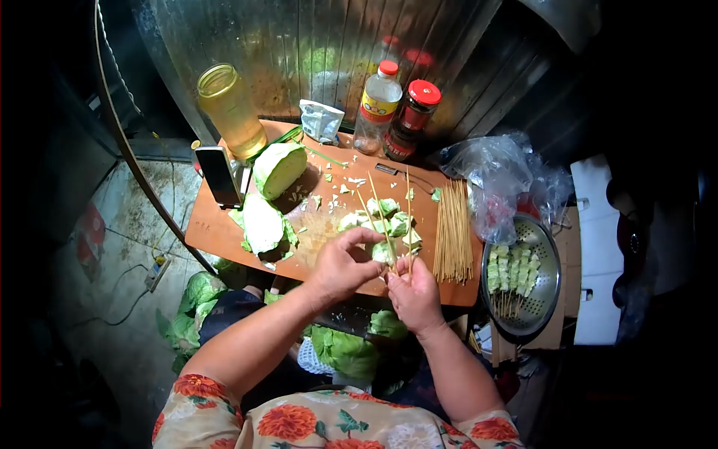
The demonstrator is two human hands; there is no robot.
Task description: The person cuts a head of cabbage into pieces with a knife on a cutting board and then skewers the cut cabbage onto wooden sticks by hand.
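Observation:
Over the front of the cutting board (314, 224), my right hand (415, 295) is closed around the lower ends of a few thin bamboo skewers (408, 209), which point away from me. My left hand (345, 260) has its fingers curled in a pinch at the skewers' lower ends, against the right hand; the exact contact is partly hidden. Just beyond the hands lie cut cabbage pieces (400, 223). A halved cabbage (281, 170) and a pale cabbage chunk (263, 226) sit on the left of the board. A bundle of loose skewers (452, 236) lies to the right.
A metal colander (552, 280) at right holds skewered cabbage (512, 269). Along the back stand a yellowish jar (233, 112), a plastic bottle (378, 108) and a red-lidded jar (420, 105). A phone (218, 176) leans at left. Clear plastic bags (497, 179) lie right; cabbage leaves (344, 352) sit below.

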